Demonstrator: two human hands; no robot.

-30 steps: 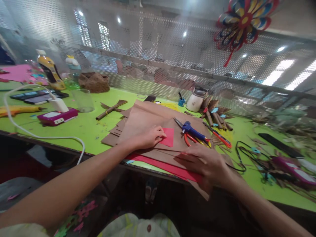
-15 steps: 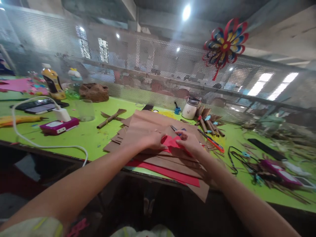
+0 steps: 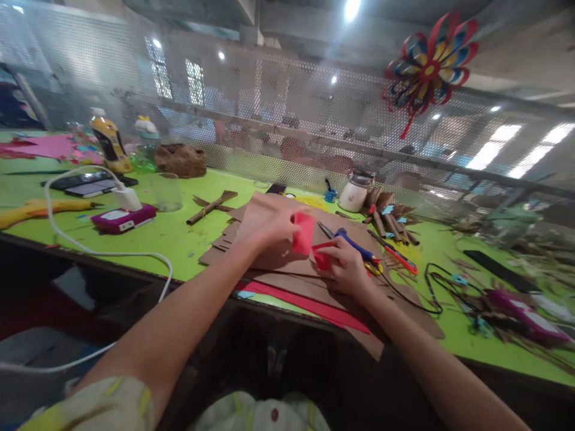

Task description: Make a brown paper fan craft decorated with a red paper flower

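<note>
My left hand (image 3: 279, 230) is closed on a small red paper piece (image 3: 303, 233), held up above the brown paper. Lower and to the right, my right hand (image 3: 345, 263) pinches another red paper piece (image 3: 321, 257). A narrow gap shows between the two pieces. Brown paper sheets (image 3: 265, 209) lie stacked under both hands. Scissors with blue and yellow handles (image 3: 354, 244) rest on the stack, just behind my right hand and partly hidden by it. Longer red paper (image 3: 309, 305) sticks out beneath the stack at the table edge.
An orange cutter (image 3: 399, 258) and tied brown paper rolls (image 3: 390, 216) lie to the right, near a white jar (image 3: 354, 194). A purple power bank (image 3: 123, 218) with a white cable, a clear cup (image 3: 166, 193) and a yellow bottle (image 3: 109, 140) occupy the left. Mesh stands behind.
The red paper was low between both hands; now two pieces show apart, the left hand's raised. The scissors are more exposed behind my right hand. The whole view has shifted slightly.
</note>
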